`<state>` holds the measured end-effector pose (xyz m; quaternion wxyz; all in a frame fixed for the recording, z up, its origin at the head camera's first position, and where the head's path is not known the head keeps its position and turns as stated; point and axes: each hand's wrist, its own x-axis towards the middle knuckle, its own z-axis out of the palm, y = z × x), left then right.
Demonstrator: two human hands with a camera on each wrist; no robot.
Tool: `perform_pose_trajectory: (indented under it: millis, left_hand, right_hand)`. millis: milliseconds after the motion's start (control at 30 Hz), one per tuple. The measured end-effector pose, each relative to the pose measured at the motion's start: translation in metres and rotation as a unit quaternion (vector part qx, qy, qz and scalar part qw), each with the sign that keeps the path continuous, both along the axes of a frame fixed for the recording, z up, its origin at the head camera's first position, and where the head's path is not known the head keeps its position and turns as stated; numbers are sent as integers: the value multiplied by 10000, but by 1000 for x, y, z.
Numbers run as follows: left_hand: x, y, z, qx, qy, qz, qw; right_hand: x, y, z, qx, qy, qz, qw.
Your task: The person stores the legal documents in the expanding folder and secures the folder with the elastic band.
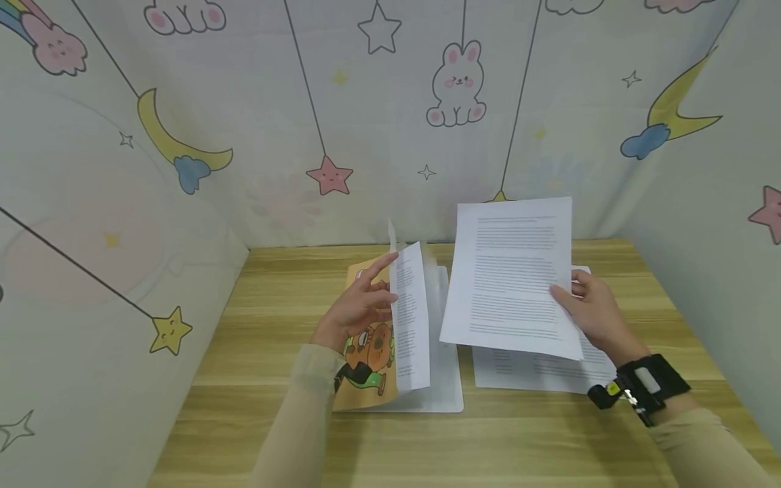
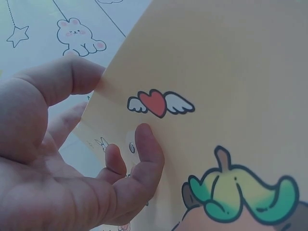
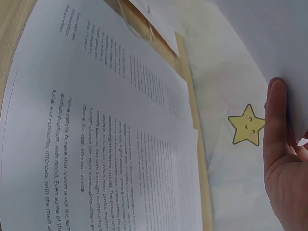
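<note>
On the table lies an opened folder (image 1: 448,379) with an orange cartoon cover (image 2: 231,57) bearing a winged heart. My left hand (image 1: 360,305) holds the raised cover at its edge, some fingers curled against the orange face and others past the edge. Just inside the cover stands a printed page (image 1: 411,318), seen at a slant. My right hand (image 1: 588,305) pinches a printed paper sheet (image 1: 512,271) by its right edge, thumb in front and fingers behind, raised and facing me. Beneath it, further printed sheets (image 3: 96,125) lie on the table, partly covered in the head view.
The wood-grain table (image 1: 256,434) ends at a pale cloth backdrop (image 1: 390,135) printed with stars, moons and a rabbit. Cloth walls stand on both sides. A black strap with a small camera (image 1: 641,390) sits on my right wrist.
</note>
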<state>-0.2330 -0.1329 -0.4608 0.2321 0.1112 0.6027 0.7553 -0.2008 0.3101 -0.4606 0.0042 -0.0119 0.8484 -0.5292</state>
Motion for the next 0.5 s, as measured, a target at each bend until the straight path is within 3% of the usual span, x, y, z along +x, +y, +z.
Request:
perform_pose_trajectory:
  millis: [500]
  left_hand:
    - [0, -1, 1, -20, 7, -37, 10000]
  right_hand:
    - [2, -15, -2, -46, -234, 135, 9996]
